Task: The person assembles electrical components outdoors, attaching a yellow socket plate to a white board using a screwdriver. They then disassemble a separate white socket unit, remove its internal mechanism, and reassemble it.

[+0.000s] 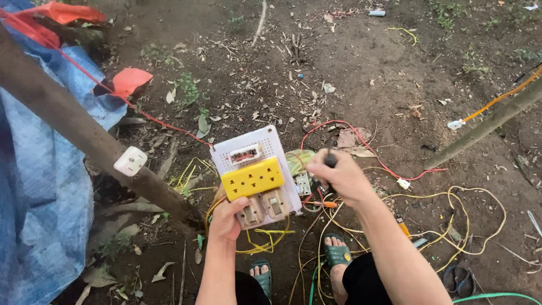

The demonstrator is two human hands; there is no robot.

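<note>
1. Left hand (pixel 227 219) grips the lower edge of a white perforated board (pixel 257 142), fingers curled under it and thumb up on its face. The board is held in the air, tilted toward the camera, above the dirt ground (pixel 361 62).
2. Mounted on the board: a yellow socket block (pixel 252 177) across the middle, a small breaker with a red strip (pixel 244 153) above it, and two beige switches (pixel 263 208) just below, beside the thumb.
3. Right hand (pixel 340 178) is closed around a dark-handled tool (pixel 330 160), probably a screwdriver. Its tip is hidden behind the hand, near the board's right edge and a small white fitting (pixel 304 183).
4. Handling judgement: the board looks rigid plastic, light on its own but front-heavy with the fittings. The bottom-edge hold is fair; a grip on the bare rim is safer than on the switches, which could toggle or crack.
5. Yellow wires (pixel 451 226) and a red wire (pixel 361 138) trail loosely from behind the board to the ground. They are soft, likely to snag and tug at the board.
6. Around: a slanted wooden post (pixel 62 113) carrying a white socket (pixel 130 161), blue tarp (pixel 34 197) at left, feet in green sandals (pixel 337 255) below.
</note>
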